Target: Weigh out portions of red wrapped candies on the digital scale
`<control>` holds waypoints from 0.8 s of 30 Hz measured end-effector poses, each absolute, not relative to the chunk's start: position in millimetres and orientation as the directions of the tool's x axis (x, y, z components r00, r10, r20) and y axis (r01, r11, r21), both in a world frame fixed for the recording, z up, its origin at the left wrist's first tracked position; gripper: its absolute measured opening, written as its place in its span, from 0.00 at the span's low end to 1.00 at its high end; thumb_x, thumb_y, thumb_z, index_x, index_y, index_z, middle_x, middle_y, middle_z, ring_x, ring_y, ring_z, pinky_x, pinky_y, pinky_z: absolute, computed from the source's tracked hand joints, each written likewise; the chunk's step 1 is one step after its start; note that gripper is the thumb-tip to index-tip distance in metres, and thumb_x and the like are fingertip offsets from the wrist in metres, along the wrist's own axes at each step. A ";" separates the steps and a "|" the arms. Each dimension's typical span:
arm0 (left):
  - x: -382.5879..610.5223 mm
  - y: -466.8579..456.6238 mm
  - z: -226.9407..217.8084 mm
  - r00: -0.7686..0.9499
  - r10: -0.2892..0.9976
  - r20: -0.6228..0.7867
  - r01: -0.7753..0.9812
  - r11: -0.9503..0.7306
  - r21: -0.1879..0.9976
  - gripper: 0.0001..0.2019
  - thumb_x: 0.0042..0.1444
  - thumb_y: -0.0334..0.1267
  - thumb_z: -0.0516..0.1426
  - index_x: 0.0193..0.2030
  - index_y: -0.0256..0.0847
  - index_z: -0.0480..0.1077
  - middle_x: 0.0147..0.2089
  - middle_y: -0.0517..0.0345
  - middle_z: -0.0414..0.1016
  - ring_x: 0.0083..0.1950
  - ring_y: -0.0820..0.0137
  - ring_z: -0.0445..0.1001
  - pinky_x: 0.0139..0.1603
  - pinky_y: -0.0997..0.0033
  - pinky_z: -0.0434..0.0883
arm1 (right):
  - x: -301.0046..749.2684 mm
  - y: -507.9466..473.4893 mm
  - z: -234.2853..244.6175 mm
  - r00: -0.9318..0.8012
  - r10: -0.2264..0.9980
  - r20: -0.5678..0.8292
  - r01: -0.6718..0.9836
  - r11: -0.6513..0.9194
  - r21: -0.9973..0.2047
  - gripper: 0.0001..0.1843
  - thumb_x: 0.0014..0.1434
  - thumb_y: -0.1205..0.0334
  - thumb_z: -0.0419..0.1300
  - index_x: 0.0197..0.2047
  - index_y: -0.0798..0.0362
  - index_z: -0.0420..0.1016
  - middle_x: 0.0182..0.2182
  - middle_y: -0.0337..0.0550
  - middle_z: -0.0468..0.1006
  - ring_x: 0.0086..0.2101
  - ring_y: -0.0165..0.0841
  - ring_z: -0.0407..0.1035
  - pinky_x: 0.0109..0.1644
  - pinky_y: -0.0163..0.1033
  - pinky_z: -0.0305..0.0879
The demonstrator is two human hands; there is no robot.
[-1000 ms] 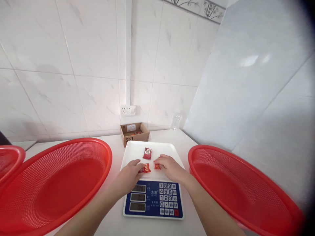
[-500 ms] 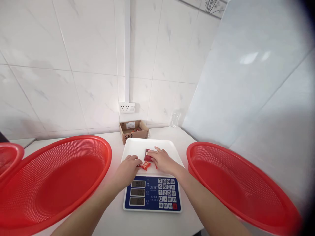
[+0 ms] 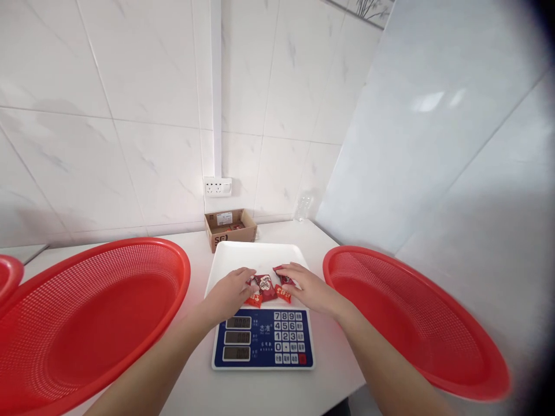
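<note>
On the white pan (image 3: 243, 254) of a digital scale lie several small red snack packets. One dark red packet (image 3: 266, 287) with a pale label sits in the middle, between my hands. My left hand (image 3: 232, 292) rests at its left, fingers curved and apart over an orange-red packet (image 3: 254, 300). At the right, my right hand (image 3: 310, 289) has its thumb and fingers spread around another dark red packet (image 3: 284, 278). A small orange-red packet (image 3: 283, 293) lies by its thumb. The scale's blue keypad panel (image 3: 264, 341) faces me.
A large red basket (image 3: 184, 271) stands at the left, with part of another red basket (image 3: 11, 277) beyond it. To the right is a third red basket (image 3: 332, 260). Behind the scale are a cardboard box (image 3: 236, 234) with packets inside and a clear plastic bottle (image 3: 303, 208).
My hands have moved slightly apart, the right one to the right. More packets now show between them, spread across the pan. The whole view has shifted a little.
</note>
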State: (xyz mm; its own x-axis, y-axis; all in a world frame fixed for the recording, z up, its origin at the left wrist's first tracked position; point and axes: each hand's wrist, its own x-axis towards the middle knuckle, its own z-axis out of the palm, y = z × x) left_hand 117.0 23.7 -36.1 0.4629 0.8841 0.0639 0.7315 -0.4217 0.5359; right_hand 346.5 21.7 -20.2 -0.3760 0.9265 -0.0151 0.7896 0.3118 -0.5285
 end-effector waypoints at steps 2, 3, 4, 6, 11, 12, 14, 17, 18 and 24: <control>112.1 20.3 -32.3 0.470 0.882 0.011 0.744 -0.403 0.532 0.28 0.55 0.49 0.54 0.61 0.42 0.61 0.63 0.49 0.63 0.63 0.57 0.62 0.59 0.60 0.62 | 354.6 21.3 -18.4 -0.341 0.937 -0.081 0.818 0.253 -0.516 0.30 0.57 0.56 0.57 0.62 0.52 0.63 0.65 0.50 0.57 0.64 0.42 0.47 0.66 0.50 0.45; 110.2 18.9 -30.2 0.474 0.881 -0.014 0.751 -0.396 0.528 0.31 0.52 0.50 0.57 0.62 0.43 0.60 0.64 0.48 0.62 0.63 0.56 0.61 0.59 0.59 0.63 | 357.0 21.7 -18.4 -0.344 0.934 -0.101 0.820 0.246 -0.517 0.32 0.55 0.56 0.58 0.63 0.51 0.62 0.64 0.50 0.57 0.64 0.43 0.48 0.65 0.50 0.46; 109.2 17.7 -28.1 0.476 0.879 -0.035 0.758 -0.389 0.524 0.32 0.50 0.49 0.58 0.62 0.43 0.61 0.64 0.49 0.62 0.62 0.55 0.62 0.58 0.59 0.64 | 358.3 22.5 -18.9 -0.355 0.929 -0.109 0.812 0.248 -0.528 0.33 0.54 0.56 0.60 0.63 0.50 0.62 0.64 0.50 0.59 0.63 0.43 0.51 0.65 0.49 0.48; 109.9 16.9 -24.1 0.474 0.878 -0.061 0.769 -0.379 0.515 0.31 0.49 0.46 0.59 0.61 0.45 0.62 0.63 0.50 0.63 0.59 0.56 0.66 0.55 0.60 0.66 | 357.4 25.8 -21.6 -0.380 0.920 -0.093 0.773 0.261 -0.578 0.32 0.53 0.61 0.60 0.61 0.50 0.65 0.59 0.48 0.66 0.58 0.42 0.60 0.61 0.47 0.55; 119.8 28.7 -22.6 0.441 0.897 -0.037 0.789 -0.368 0.491 0.23 0.53 0.35 0.54 0.57 0.44 0.66 0.58 0.51 0.70 0.57 0.59 0.69 0.56 0.62 0.65 | 343.2 44.0 -34.5 -0.365 0.931 -0.009 0.713 0.273 -0.645 0.27 0.53 0.66 0.57 0.58 0.50 0.68 0.55 0.46 0.71 0.50 0.38 0.69 0.54 0.42 0.63; 121.3 33.2 -24.4 0.434 0.901 -0.023 0.792 -0.369 0.487 0.23 0.52 0.33 0.53 0.57 0.43 0.66 0.57 0.51 0.71 0.57 0.59 0.69 0.56 0.62 0.64 | 339.3 48.2 -37.0 -0.363 0.932 0.011 0.714 0.285 -0.639 0.27 0.54 0.67 0.57 0.58 0.50 0.68 0.56 0.46 0.70 0.50 0.38 0.69 0.54 0.42 0.63; 122.5 42.2 -28.9 0.425 0.905 0.005 0.792 -0.374 0.482 0.23 0.51 0.30 0.53 0.56 0.42 0.67 0.56 0.51 0.72 0.56 0.59 0.69 0.56 0.63 0.64 | 331.6 55.1 -40.3 -0.368 0.929 0.048 0.714 0.315 -0.625 0.27 0.54 0.69 0.55 0.58 0.49 0.68 0.57 0.46 0.70 0.52 0.37 0.67 0.55 0.42 0.62; 120.8 50.2 -33.6 0.414 0.910 0.032 0.794 -0.377 0.477 0.23 0.51 0.30 0.53 0.56 0.45 0.67 0.55 0.54 0.73 0.56 0.61 0.69 0.56 0.64 0.64 | 323.1 59.1 -40.5 -0.390 0.916 0.094 0.712 0.364 -0.600 0.25 0.55 0.70 0.55 0.56 0.49 0.70 0.53 0.46 0.73 0.52 0.37 0.67 0.56 0.41 0.60; 119.5 50.6 -33.8 0.408 0.913 0.034 0.796 -0.373 0.476 0.24 0.51 0.30 0.53 0.57 0.46 0.66 0.56 0.54 0.72 0.56 0.61 0.69 0.55 0.64 0.64 | 321.8 58.6 -39.6 -0.401 0.910 0.104 0.713 0.381 -0.589 0.24 0.55 0.70 0.55 0.55 0.50 0.71 0.52 0.45 0.74 0.51 0.37 0.67 0.56 0.41 0.60; 114.7 42.9 -28.0 0.431 0.902 0.033 0.795 -0.397 0.459 0.27 0.51 0.37 0.55 0.61 0.46 0.62 0.60 0.54 0.68 0.60 0.57 0.64 0.57 0.60 0.63 | 326.2 49.1 -37.5 -0.382 0.919 0.096 0.786 0.377 -0.490 0.22 0.55 0.66 0.57 0.55 0.53 0.72 0.55 0.51 0.70 0.55 0.42 0.63 0.59 0.45 0.55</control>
